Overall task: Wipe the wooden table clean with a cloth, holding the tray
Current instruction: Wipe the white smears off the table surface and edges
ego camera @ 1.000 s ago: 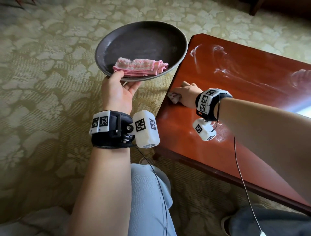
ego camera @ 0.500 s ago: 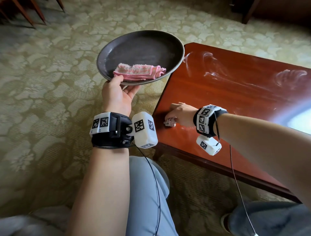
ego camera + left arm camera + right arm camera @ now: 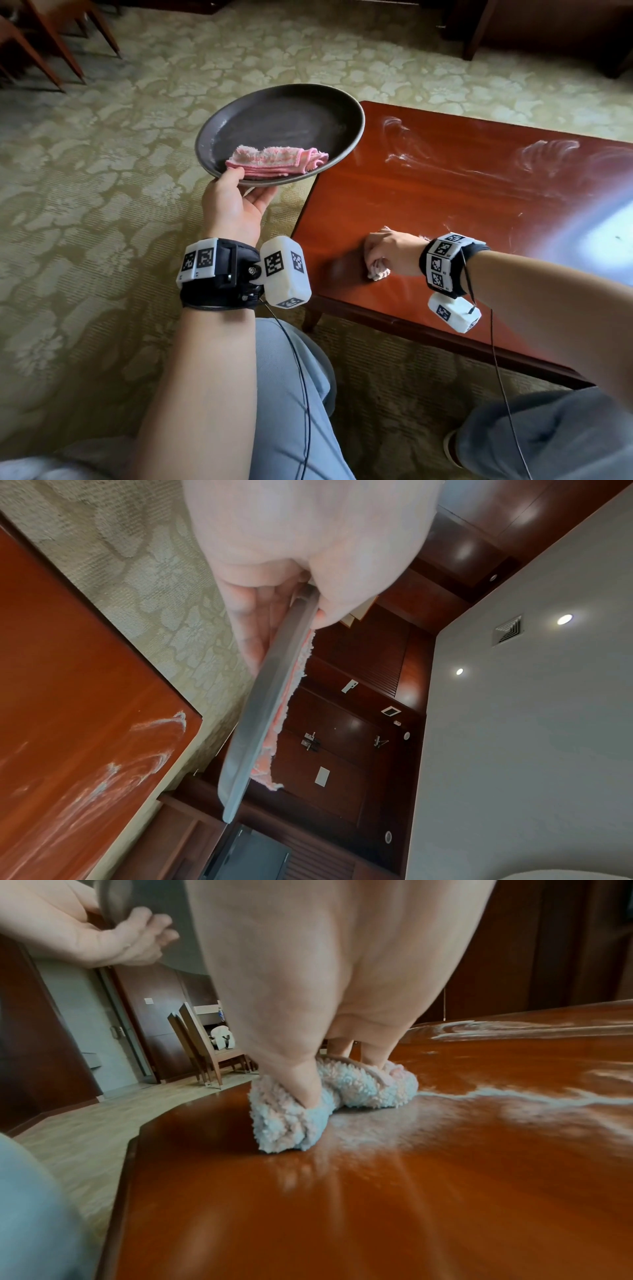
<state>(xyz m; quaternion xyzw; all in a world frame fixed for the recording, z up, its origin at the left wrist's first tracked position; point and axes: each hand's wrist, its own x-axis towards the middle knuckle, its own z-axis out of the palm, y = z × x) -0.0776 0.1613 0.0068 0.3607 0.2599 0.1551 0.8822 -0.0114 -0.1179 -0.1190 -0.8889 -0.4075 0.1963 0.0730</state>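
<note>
The left hand (image 3: 233,202) grips the near rim of the dark tray (image 3: 274,120), held over the carpet beside the surface (image 3: 445,192). The right hand (image 3: 390,250) pinches a bunched cloth (image 3: 308,1107) against the surface amid white smears (image 3: 544,154). A folded pink cloth (image 3: 274,159) lies in the tray.
</note>
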